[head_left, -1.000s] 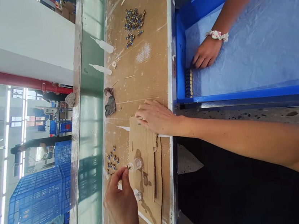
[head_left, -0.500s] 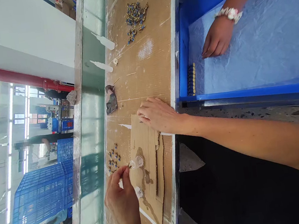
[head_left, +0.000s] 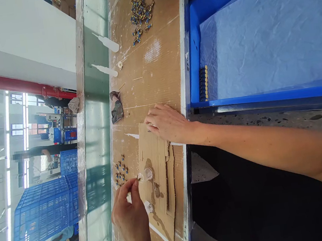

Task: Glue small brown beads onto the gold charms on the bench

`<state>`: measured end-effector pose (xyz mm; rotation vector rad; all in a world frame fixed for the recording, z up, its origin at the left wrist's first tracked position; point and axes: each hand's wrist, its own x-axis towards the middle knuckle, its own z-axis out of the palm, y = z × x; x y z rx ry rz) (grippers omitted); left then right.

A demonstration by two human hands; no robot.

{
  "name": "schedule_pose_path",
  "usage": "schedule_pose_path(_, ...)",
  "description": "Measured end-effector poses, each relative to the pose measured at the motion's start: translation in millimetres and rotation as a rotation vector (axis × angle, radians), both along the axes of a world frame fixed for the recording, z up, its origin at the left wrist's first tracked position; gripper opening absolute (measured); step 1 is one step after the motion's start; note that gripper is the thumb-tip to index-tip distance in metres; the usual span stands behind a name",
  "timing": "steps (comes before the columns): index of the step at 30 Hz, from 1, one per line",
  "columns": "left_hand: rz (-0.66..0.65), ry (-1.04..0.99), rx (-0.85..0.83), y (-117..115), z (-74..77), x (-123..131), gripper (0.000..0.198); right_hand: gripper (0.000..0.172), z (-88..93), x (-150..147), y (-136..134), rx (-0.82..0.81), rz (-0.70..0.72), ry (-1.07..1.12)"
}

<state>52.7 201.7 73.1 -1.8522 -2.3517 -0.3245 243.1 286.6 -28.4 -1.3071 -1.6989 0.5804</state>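
My left hand [head_left: 130, 218] reaches in from the bottom edge. Its thumb and forefinger pinch a small brass part against a little clear cup [head_left: 147, 173] that stands on a stained piece of cardboard [head_left: 155, 156]. A second clear cup [head_left: 148, 207] sits beside the same hand. My right hand [head_left: 167, 123] lies flat on the upper end of the cardboard, fingers stretched out and holding nothing. A small cluster of blue and brass fittings [head_left: 120, 171] lies on the bench just beyond the cups, close to my left fingertips.
A larger heap of fittings [head_left: 139, 17] lies further along the brown bench [head_left: 155, 70]. Two white nozzle bottles [head_left: 104, 70], a crumpled rag [head_left: 117, 109] and thin sticks lie between. A blue tray [head_left: 196, 53] lined with plastic film holds a row of pale parts [head_left: 204, 82].
Another person's hand, which was inside the blue tray, has drawn out of view. My own hands have stayed almost where they were.
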Motion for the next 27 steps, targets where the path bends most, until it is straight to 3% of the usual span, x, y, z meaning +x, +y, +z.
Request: schedule_pose_path(27,-0.036,0.054,-0.038,-0.5,2.9,6.8,0.026,0.023,-1.1,0.5,1.5,0.024,0.001,0.009)
